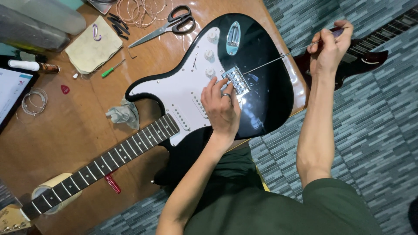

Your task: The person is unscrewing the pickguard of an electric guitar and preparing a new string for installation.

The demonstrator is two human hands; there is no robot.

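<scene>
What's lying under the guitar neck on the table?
A tape roll props the neck near the headstock, and a red tool pokes out beneath. The neck hides the rest of both.

scissors (167, 25), green screwdriver (112, 68), possibly coiled strings (34, 101), tape roll (45, 188)

This looks like a small guitar repair bench, in a home or a modest workshop. A worn wooden table (78, 126) carries a black electric guitar (261, 87) lying flat with no strings on its neck. Around it lie repair tools and supplies: scissors (167, 25), coiled strings (139, 9), a green screwdriver (112, 68), a red pick (65, 89), a cloth (92, 45), a rag (124, 114) and a tape roll (52, 185) propping the neck. A second, dark red guitar (365, 58) lies on the grey tiled floor (374, 130) beside the table.
</scene>
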